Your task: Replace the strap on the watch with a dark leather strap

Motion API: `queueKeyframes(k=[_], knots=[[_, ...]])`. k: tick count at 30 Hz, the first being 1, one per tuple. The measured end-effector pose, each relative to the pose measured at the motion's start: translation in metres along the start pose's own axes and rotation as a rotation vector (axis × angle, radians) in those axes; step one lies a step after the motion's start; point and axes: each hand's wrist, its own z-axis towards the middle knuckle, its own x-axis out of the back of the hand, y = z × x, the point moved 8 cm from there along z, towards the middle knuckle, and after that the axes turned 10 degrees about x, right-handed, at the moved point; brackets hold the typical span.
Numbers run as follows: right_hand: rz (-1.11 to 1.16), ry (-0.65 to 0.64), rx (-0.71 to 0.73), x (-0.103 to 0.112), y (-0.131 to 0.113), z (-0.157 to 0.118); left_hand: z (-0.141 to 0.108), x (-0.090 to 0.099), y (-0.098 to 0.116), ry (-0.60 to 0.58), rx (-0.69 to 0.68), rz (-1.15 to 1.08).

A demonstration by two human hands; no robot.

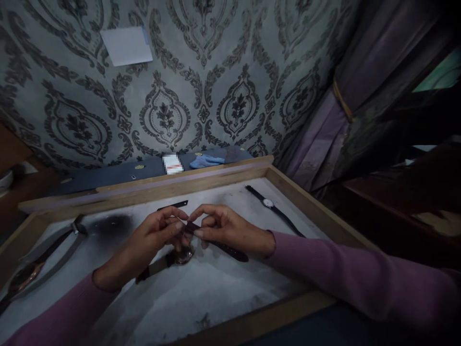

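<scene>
A dark brown watch strap (230, 251) slants down to the right from between my hands. My right hand (226, 227) pinches it near its upper end with thumb and fingers. At that same end, the closed fingertips of my left hand (158, 231) meet the strap; whether a small part is also between them is hidden. Just below my left fingers is a wristwatch (184, 255) with a shiny round case and a dark strap piece running to the lower left. Behind my hands lies a flat black strip (176, 205) with a hole at one end.
A wood-framed tray (306, 206) with a whitish base surrounds the work. A white-dial watch (268, 203) lies at its right, and a larger watch (27, 278) at its left. Beyond the back rim are a blue cloth (207, 161) and a white packet (173, 164).
</scene>
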Motion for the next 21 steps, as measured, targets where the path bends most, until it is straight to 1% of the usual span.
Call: queueKeyframes(k=[3, 7, 13, 17, 21], knots=[[-0.039, 0.041, 0.025, 0.004, -0.005, 0.000, 0.000, 0.002, -0.003, 0.019, 0.046, -0.028], [-0.068, 0.082, 0.038, 0.007, -0.008, 0.000, -0.001, -0.001, -0.007, 0.010, 0.090, 0.047], [-0.075, 0.084, 0.037, 0.007, -0.007, 0.001, -0.001, -0.003, -0.012, 0.025, 0.139, 0.110], [-0.112, 0.090, 0.053, 0.008, -0.008, 0.001, -0.001, -0.002, -0.010, 0.045, 0.130, 0.125], [-0.149, 0.070, 0.072, 0.008, -0.010, 0.000, -0.002, -0.003, -0.008, 0.060, 0.097, 0.132]])
